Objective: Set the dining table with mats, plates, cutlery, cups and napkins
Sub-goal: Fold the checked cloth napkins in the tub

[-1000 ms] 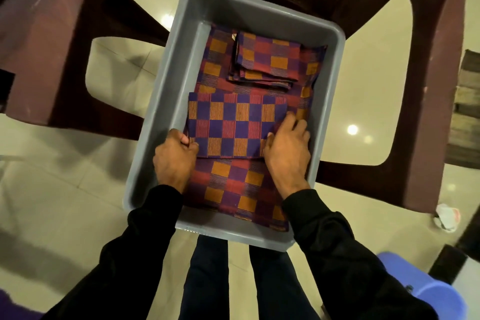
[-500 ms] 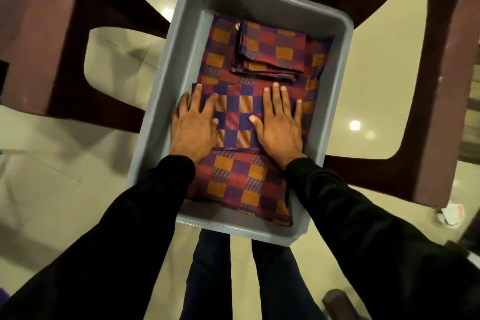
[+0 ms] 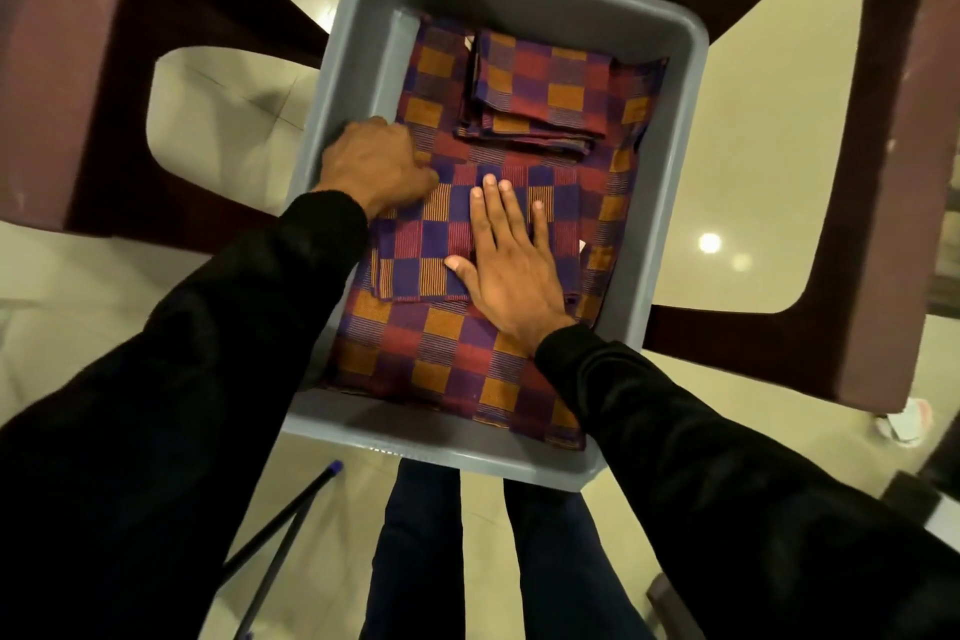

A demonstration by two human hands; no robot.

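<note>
Overhead, a maroon chair (image 3: 883, 172) fills the upper view, its cut-outs showing a pale tiled floor (image 3: 753, 146) with a ceiling light glinting off it to the right of the tub. On the chair sits a grey tub (image 3: 670, 234), its near edge over the person's dark trouser legs (image 3: 421, 551). Black sleeves (image 3: 208, 379) reach into the tub from both sides.

Covering the tub's bottom lies a large checked mat (image 3: 431, 359) in red, orange and purple. On the mat, toward the tub's middle, lies a smaller folded cloth (image 3: 415, 244) in blue, orange and red checks; toward the tub's far wall sits a folded stack (image 3: 540, 88) in the mat's colours.

The right hand (image 3: 511, 270) lies flat on the smaller cloth, fingers straight and slightly spread, thumb out to the side, palm pressing down and holding nothing. The left hand (image 3: 376, 166) is at the cloth's far left corner, close to the tub's left wall, knuckles up and fingers curled under; whether they pinch the cloth's edge or merely rest on it cannot be told, as the fingertips are hidden.

Left of the legs, below the tub, thin dark rods (image 3: 291, 525) slant across the floor, one with a blue tip. Right of the chair's leg lies a small white scrap (image 3: 904, 424).
</note>
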